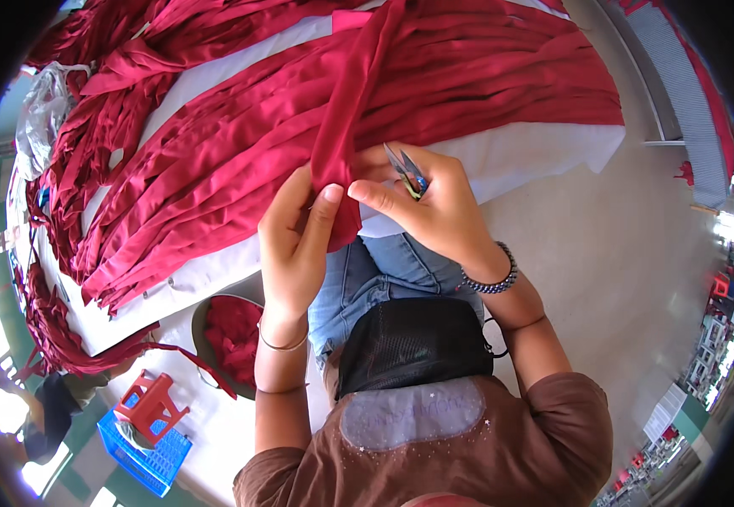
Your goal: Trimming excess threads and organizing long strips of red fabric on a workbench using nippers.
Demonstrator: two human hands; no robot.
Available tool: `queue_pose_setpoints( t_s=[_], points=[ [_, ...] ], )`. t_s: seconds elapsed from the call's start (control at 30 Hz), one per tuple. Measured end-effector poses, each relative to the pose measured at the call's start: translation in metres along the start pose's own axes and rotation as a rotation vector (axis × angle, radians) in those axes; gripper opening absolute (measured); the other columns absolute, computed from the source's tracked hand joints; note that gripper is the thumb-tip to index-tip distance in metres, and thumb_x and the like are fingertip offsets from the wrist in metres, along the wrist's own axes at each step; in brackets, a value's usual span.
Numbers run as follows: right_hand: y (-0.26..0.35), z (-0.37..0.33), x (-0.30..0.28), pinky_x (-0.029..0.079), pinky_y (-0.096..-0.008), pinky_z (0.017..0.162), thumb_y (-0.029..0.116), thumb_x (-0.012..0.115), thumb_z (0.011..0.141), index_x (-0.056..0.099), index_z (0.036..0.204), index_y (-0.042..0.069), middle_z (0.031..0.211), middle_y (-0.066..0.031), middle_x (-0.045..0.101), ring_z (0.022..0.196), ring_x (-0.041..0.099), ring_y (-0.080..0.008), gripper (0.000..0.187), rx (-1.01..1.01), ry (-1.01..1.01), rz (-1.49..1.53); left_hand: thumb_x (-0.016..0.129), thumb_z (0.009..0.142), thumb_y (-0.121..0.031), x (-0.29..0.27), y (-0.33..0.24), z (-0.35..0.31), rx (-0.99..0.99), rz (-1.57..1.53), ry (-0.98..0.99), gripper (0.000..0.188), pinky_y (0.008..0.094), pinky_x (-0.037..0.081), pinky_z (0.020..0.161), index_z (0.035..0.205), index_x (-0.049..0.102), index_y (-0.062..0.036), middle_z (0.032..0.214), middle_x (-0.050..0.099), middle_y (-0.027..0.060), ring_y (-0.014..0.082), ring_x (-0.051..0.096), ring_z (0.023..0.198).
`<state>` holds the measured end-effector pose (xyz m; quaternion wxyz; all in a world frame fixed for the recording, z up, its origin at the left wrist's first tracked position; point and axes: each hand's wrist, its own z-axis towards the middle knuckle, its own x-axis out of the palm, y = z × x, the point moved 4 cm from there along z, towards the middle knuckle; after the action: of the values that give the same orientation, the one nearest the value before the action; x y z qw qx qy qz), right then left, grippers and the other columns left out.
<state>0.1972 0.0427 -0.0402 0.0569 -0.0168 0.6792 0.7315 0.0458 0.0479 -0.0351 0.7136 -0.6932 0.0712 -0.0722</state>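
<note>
A long red fabric strip (352,110) runs from the pile on the table down to my hands. My left hand (293,241) is closed on the strip's near end, thumb in front. Beside it, my right hand (434,203) has small thread snips (407,171) tucked in it, blades pointing up and away. The right thumb lies close to the strip's edge, and some right fingers are partly hidden near the cloth. Many more red strips (240,152) lie side by side in a broad layer beyond my hands.
White sheeting (519,156) covers the table under the strips. Heaped red fabric (114,110) and a clear plastic bag (43,118) are at left. Below stand a round bin (201,338) holding red cloth, a red stool (152,406) and a blue crate (152,460). Another person (50,414) is at far left.
</note>
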Motion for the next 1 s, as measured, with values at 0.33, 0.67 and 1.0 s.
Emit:
queue_pose_setpoints(
  t_s=[0.33, 0.67, 1.0],
  points=[
    [0.025, 0.005, -0.005, 0.026, -0.018, 0.044, 0.011, 0.081, 0.071, 0.064, 0.078, -0.004, 0.054, 0.0056, 0.051, 0.05, 0.037, 0.0016, 0.023, -0.084, -0.115, -0.091, 0.083, 0.067, -0.009, -0.002, 0.005, -0.01, 0.18, 0.013, -0.032, 0.068, 0.0213, 0.048, 0.066, 0.123, 0.045, 0.0004, 0.089, 0.055, 0.0015, 0.0072, 0.052, 0.074],
    [0.06, 0.016, -0.025, 0.022, -0.0188, 0.041, 0.004, 0.078, 0.071, 0.06, 0.08, 0.0, 0.053, 0.0062, 0.047, 0.043, 0.035, 0.0002, 0.021, -0.316, -0.247, -0.034, 0.052, 0.092, 0.001, -0.023, 0.015, -0.035, 0.168, 0.116, -0.206, 0.007, 0.0193, 0.044, 0.057, 0.094, 0.057, 0.0058, 0.075, 0.059, 0.0041, 0.0091, 0.057, 0.064],
    [0.054, 0.027, -0.062, 0.022, -0.0199, 0.037, 0.002, 0.074, 0.076, 0.058, 0.095, -0.009, 0.063, -0.0022, 0.057, 0.039, 0.036, -0.0032, 0.028, -0.313, -0.539, 0.339, 0.075, 0.074, 0.0, -0.049, 0.004, -0.048, -0.27, -0.221, 0.127, 0.029, 0.019, 0.049, 0.052, 0.093, 0.052, 0.005, 0.074, 0.061, 0.0074, 0.009, 0.061, 0.063]
  ],
)
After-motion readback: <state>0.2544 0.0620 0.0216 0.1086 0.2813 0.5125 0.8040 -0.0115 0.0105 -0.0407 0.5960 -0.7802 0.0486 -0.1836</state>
